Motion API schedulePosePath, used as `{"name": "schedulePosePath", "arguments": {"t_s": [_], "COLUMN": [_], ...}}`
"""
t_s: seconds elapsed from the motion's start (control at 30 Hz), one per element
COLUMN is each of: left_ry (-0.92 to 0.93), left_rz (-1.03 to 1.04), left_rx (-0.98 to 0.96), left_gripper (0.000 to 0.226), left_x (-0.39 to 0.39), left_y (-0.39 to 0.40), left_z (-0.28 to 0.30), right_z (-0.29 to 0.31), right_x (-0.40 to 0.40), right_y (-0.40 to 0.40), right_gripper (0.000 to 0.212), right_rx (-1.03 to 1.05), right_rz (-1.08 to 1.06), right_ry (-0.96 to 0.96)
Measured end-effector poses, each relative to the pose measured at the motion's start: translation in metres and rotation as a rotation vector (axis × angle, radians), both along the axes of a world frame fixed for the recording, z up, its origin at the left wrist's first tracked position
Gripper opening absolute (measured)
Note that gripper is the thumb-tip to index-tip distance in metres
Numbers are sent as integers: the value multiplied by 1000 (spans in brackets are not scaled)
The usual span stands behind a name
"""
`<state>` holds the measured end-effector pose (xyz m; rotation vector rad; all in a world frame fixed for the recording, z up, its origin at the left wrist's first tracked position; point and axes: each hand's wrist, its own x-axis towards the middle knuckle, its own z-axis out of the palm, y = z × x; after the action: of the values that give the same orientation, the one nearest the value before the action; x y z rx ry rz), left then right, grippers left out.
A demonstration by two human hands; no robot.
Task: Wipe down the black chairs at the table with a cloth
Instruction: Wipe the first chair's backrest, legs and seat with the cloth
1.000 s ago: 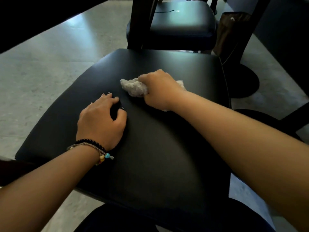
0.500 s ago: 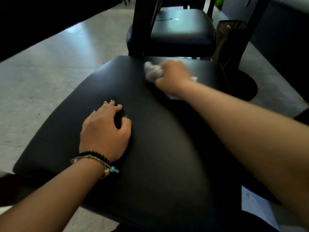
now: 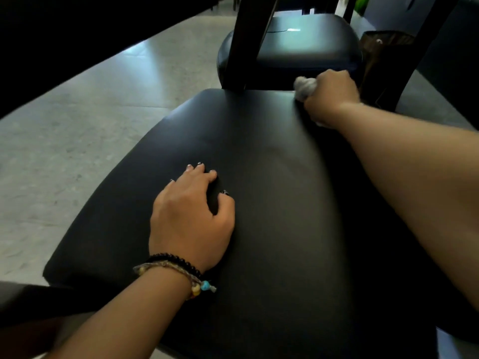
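Gripping a bunched cloth (image 3: 305, 88) at the seat (image 3: 285, 203) far edge, right hand (image 3: 333, 95); left hand (image 3: 190, 218) spread flat.

A black chair seat (image 3: 272, 203) is showing under a pale grey-white cloth (image 3: 305, 87); black and tan bracelets (image 3: 178, 270), one bead turquoise, are circling a wrist above a speckled grey floor (image 3: 77, 130).

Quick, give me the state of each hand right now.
Left hand: open, fingers resting on the black padded chair seat, holding nothing.
Right hand: closed around the crumpled white cloth at the seat's far edge.
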<state>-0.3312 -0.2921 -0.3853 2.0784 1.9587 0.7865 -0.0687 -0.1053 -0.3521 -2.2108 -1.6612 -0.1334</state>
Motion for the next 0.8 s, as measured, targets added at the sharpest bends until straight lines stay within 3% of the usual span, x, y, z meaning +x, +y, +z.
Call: {"name": "schedulePosePath", "arguments": {"t_s": [0.07, 0.17, 0.23, 0.3, 0.5, 0.6, 0.7, 0.8], "left_ry": [6, -4, -1, 11, 15, 22, 33, 41], "left_rz": [6, 9, 8, 5, 17, 17, 18, 14], "left_rx": [-10, -9, -3, -1, -24, -14, -6, -23], "left_gripper": [46, 46, 46, 47, 48, 47, 45, 45], "left_x": [-1, -3, -5, -5, -4, -1, -3, -3], "left_y": [1, -1, 0, 2, 0, 0, 2, 1], "left_z": [-1, 0, 0, 1, 4, 6, 5, 6], "right_z": [0, 1, 6, 6, -35, -55, -53, -41], "right_x": [-12, -25, 5, 52, 125, 123, 98, 68], "right_y": [13, 14, 7, -2, -61, -100, -132, -169], "right_gripper": [34, 27, 23, 23, 13, 13, 8, 11], "right_rx": [-17, -99, -104, -58, -45, 85, 203, 303], "right_rz": [-22, 166, 183, 68, -267, -332, -312, -314], "right_ry": [27, -42, -61, -19, 762, 1088, 1237, 1154]}}
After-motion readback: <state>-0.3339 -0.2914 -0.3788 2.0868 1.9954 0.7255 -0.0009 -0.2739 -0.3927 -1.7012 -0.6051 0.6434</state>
